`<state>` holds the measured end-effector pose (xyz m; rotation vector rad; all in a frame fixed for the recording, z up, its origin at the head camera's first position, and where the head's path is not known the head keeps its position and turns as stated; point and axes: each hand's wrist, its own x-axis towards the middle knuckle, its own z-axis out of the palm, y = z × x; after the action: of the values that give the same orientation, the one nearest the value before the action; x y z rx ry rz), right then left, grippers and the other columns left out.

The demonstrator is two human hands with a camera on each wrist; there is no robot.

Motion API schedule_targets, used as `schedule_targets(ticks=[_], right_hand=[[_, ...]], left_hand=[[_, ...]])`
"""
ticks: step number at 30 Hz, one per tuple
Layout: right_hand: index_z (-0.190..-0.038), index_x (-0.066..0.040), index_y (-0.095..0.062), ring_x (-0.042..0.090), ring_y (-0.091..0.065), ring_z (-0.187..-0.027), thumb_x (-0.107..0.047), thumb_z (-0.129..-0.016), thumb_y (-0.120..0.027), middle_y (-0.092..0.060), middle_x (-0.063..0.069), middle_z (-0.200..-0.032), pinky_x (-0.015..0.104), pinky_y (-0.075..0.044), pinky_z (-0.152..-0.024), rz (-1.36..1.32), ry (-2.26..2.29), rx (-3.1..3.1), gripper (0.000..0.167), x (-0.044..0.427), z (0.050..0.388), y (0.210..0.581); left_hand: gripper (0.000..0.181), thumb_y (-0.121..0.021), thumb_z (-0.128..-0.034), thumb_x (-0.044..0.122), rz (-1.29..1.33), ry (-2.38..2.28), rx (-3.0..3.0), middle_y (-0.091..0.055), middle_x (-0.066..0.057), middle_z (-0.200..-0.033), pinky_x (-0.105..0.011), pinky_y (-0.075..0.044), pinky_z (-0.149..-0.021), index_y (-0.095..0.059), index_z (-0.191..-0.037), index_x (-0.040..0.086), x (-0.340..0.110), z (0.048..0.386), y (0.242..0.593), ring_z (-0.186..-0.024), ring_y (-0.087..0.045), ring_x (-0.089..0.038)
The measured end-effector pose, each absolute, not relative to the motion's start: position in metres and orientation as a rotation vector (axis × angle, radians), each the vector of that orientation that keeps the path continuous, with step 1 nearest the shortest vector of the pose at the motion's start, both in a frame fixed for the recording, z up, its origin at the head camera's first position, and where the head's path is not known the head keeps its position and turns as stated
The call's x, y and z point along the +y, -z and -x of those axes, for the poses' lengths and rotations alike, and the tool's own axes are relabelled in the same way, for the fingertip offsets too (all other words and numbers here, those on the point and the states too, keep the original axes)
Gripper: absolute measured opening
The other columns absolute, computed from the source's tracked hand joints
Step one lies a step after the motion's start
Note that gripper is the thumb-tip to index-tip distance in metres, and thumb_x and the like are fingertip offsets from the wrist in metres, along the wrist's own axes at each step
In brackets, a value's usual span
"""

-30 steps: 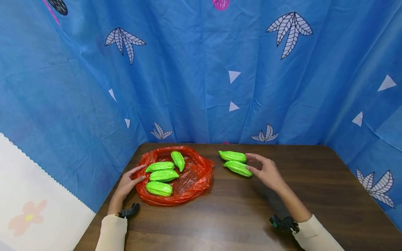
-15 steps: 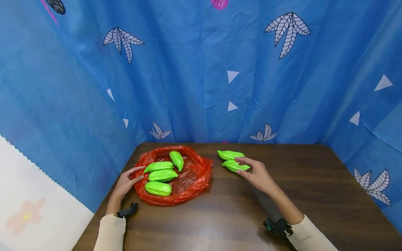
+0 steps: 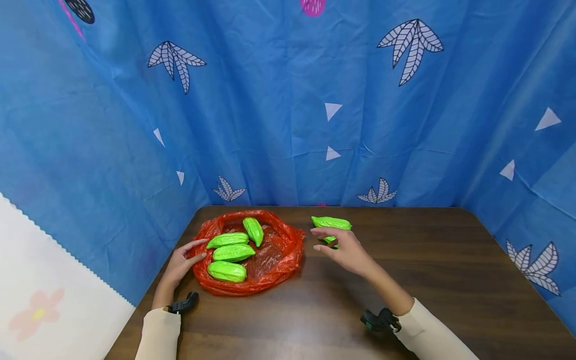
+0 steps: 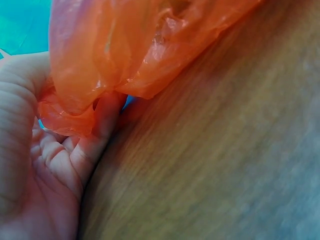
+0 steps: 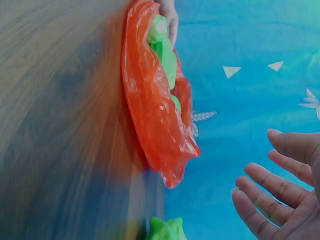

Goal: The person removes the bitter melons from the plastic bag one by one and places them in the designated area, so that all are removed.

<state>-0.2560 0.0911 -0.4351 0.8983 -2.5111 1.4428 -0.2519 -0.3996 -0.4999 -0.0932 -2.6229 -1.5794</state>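
A red plastic bag lies spread with its mouth wide on the left of the table, holding several bright green, ridged bitter melons. My left hand is at the bag's left side, and in the left wrist view its thumb and fingers hold the crinkled plastic between them. To the right of the bag, my right hand hovers with fingers spread and nothing held. It partly covers a near bitter melon on the table; a far bitter melon lies just behind that one.
The dark wooden table ends at the back against a blue patterned curtain. A white cloth with a flower print hangs at the left. A black wrist camera sits on each wrist.
My right hand has moved left, from the right ends of the two loose bitter melons to in front of them, toward the bag. The left hand stays at the bag, and the melons have not moved.
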Motion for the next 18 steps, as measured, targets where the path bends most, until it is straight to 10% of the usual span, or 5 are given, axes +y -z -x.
schedule_targets(ticks=[18], right_hand=[[-0.127,-0.011,-0.071,0.016,-0.067,-0.104,-0.018,-0.093,-0.076,-0.072,0.002,-0.122,0.043,-0.056,-0.083,-1.169,-1.321,-2.52,0.035,0.022,0.252,0.442]], left_hand=[[0.05,-0.069,-0.0976,0.013,0.103,1.613,-2.618,-0.05,-0.029,-0.145,-0.016,-0.049,-0.085,-0.055,-0.143,-0.003,-0.396,0.248,0.494,-0.13,-0.048,-0.044]])
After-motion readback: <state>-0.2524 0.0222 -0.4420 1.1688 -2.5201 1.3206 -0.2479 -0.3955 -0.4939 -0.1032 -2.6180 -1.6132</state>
